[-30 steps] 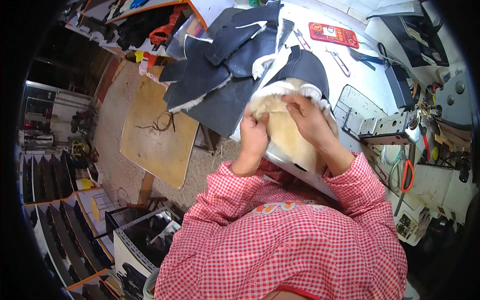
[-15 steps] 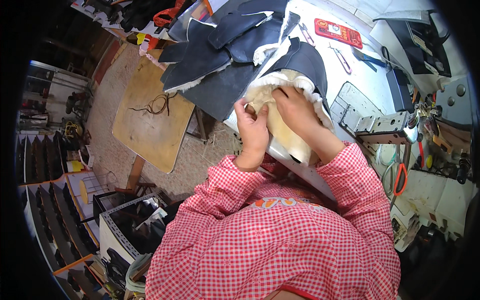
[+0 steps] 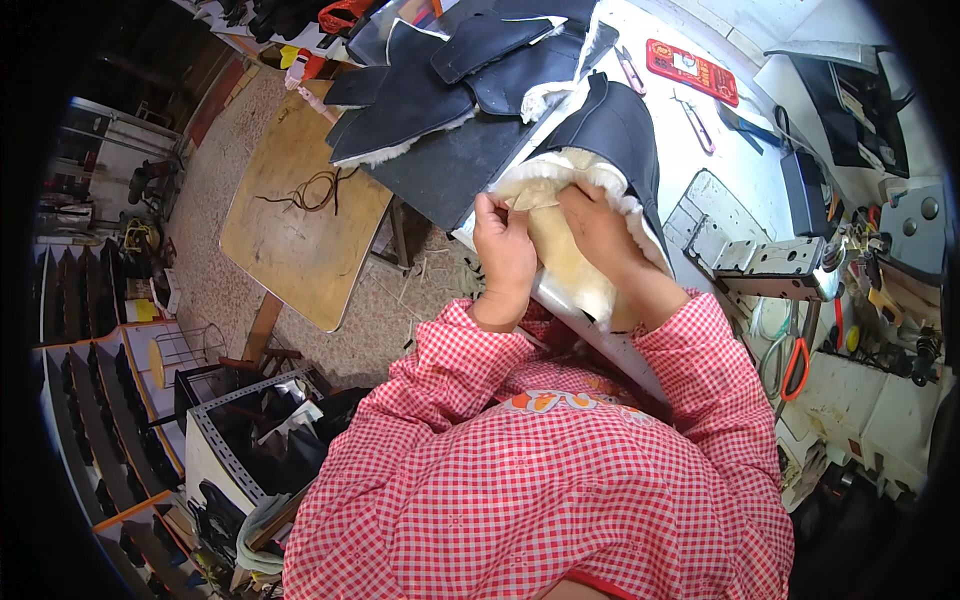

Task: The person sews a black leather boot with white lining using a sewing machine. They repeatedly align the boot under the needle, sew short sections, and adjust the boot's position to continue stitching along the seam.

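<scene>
A black leather boot upper with a shaggy white fleece edge lies at the near side of the white worktable. From its opening a cream lining hangs toward me over the table's edge. My left hand pinches the left edge of this lining between thumb and fingers. Across the opening, my right hand is closed on the lining, its fingertips partly hidden in the folds. Behind and to the left, more black leather pieces with white fleece backing are piled.
Thread snips, another pair and a red card lie on the white table. A sewing machine arm stands at the right, with orange-handled scissors hanging below. A wooden board bears a coiled cord.
My left fingers have closed in on the lining's edge and lifted a flap of it. My right hand has shifted slightly to the right and nearer. The whole view has tilted a little.
</scene>
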Motion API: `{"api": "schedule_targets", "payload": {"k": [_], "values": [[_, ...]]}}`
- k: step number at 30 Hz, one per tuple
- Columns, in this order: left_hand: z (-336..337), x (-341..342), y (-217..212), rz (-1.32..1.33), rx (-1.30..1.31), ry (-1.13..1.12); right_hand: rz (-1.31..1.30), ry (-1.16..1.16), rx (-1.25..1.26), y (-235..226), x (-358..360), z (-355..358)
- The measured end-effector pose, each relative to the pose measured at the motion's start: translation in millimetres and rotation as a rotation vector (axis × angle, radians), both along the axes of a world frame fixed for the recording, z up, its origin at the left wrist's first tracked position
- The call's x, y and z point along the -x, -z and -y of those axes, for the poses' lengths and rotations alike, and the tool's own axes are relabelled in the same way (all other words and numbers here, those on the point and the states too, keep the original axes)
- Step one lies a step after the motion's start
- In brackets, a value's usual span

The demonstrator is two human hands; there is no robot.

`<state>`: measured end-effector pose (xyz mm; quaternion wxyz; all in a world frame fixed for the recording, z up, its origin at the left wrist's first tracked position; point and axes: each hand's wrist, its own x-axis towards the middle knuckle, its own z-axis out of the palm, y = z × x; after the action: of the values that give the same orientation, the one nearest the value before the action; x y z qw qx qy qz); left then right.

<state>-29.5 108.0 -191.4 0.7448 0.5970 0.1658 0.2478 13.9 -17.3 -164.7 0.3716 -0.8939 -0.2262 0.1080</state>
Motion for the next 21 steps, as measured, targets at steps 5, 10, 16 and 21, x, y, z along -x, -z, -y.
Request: {"api": "schedule_targets", "payload": {"k": [5, 10, 16, 21], "values": [[-3.9, -2.0, 5.7, -0.037, 0.020, 0.001, 0.030, -0.005, -0.077, 5.0, 9.7, -2.1], [-7.9, -3.9, 8.8, -0.043, 0.085, -0.002, 0.118, -0.028, -0.051, 12.0, 19.9, 0.2], [-12.2, -5.3, 1.6, -0.253, -0.098, 0.015, 0.197, -0.085, -0.067, 23.1, 22.9, 2.8], [-9.4, -6.9, -8.3, -0.251, 0.035, -0.053, -0.097, 0.076, -0.466, 23.3, 28.3, 1.1]]}}
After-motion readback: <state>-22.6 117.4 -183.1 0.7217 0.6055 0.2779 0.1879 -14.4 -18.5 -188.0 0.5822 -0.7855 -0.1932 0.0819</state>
